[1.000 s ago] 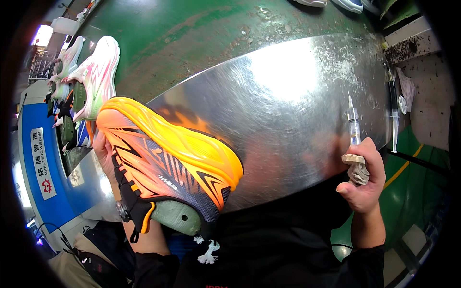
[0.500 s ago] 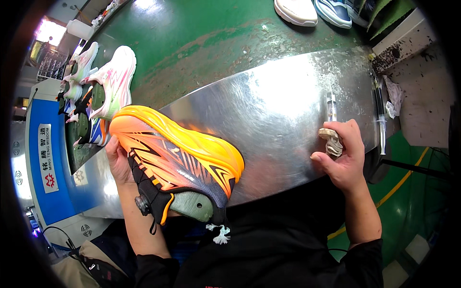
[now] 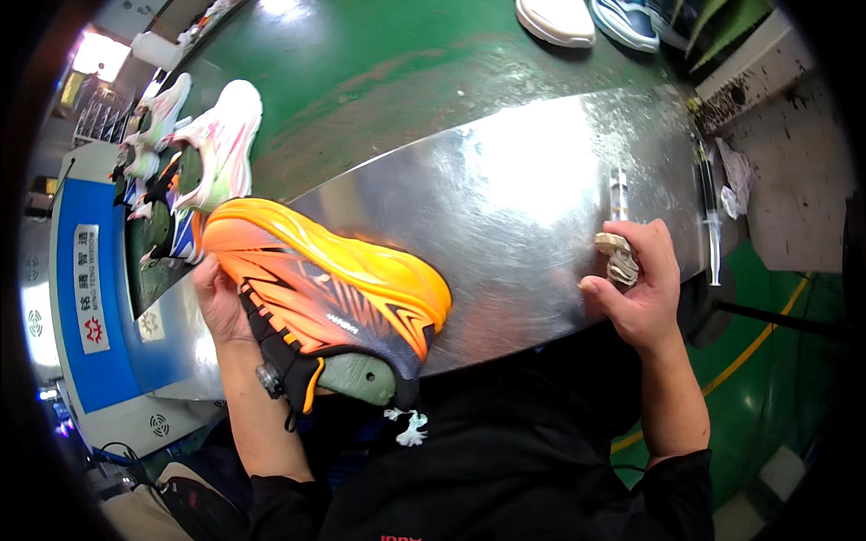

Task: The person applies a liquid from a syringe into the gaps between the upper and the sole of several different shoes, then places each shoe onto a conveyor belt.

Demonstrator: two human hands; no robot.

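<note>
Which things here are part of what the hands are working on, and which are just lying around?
In hand:
- orange shoe, steadied by left hand
- small tool in right hand
- metal worktable

Lying about:
- white-pink shoes
- syringe
- crumpled rag
- two shoes at far edge

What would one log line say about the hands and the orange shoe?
left hand: holds orange shoe on its last | right hand: grips small grubby tool | surface: shiny metal table
</note>
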